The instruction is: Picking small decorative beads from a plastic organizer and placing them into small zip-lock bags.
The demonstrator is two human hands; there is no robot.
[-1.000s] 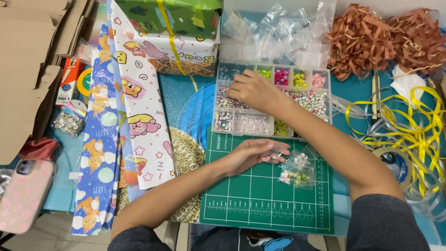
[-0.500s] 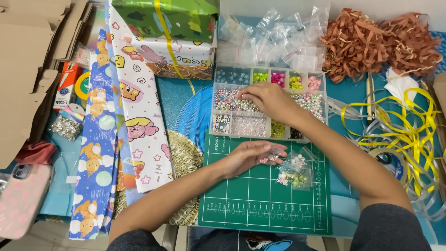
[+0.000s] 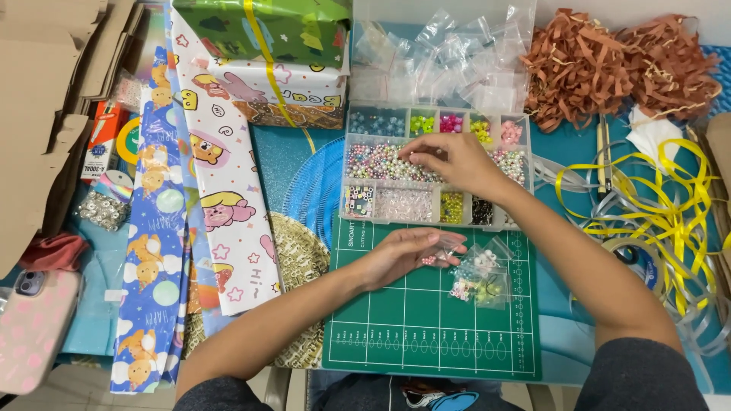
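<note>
A clear compartment box (image 3: 396,204) holds beads of many colours, pearly ones in its long middle row. My right hand (image 3: 457,161) reaches into that middle row with fingertips pinched over the pearly beads; whether a bead is in them I cannot tell. My left hand (image 3: 407,255) lies palm up on the green cutting mat (image 3: 396,335) and holds a small clear bag (image 3: 445,253) with pink beads in it. Beside it lie two or three small filled bags (image 3: 481,280) of mixed beads.
Empty clear bags (image 3: 442,57) fill the open lid behind the box. Wrapping paper rolls (image 3: 221,190), a wrapped gift (image 3: 266,61) and cardboard (image 3: 38,114) are at left, a phone (image 3: 34,327) at lower left. Brown paper shred (image 3: 617,65) and yellow ribbon (image 3: 662,205) lie at right.
My right hand has moved rightwards along the middle row of pearly beads, away from the box's left compartments. My left hand stays on the mat with the small bag.
</note>
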